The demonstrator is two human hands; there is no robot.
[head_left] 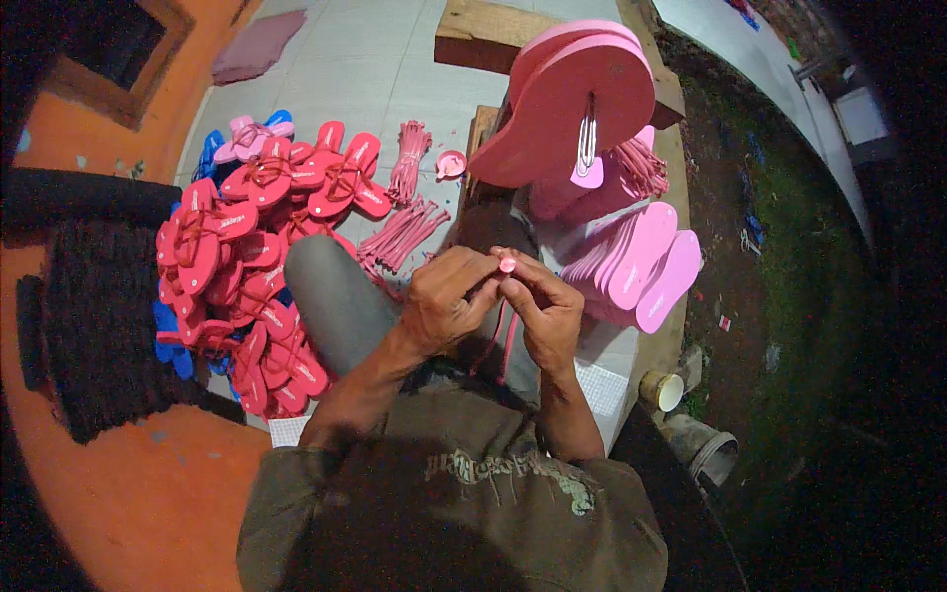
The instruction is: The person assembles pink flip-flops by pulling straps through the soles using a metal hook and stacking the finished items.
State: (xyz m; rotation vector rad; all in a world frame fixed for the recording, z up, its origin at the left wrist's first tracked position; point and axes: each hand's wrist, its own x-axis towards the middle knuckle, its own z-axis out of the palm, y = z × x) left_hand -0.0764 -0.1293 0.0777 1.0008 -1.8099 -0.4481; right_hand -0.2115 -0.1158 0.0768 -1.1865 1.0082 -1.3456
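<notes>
In front of my body, my left hand (449,296) and my right hand (543,306) meet, the fingertips of both pinching a pink flip-flop strap (509,345). Its small, round, pale pink end (507,264) shows between the thumbs and index fingers, and two thin strands hang below my hands. Just beyond them, large pink foam soles (577,109) stand tilted, with a looped metal wire tool (588,138) sticking out of the front face. Loose bundles of pink straps (404,235) lie to the left of my hands.
Finished red flip-flops (261,266) are heaped at the left, some blue ones among them. Light pink soles (631,261) stand in a row at the right. A wooden beam (488,37) lies at the back, a pink cup (451,164) before it. Containers (663,391) stand beyond the right edge.
</notes>
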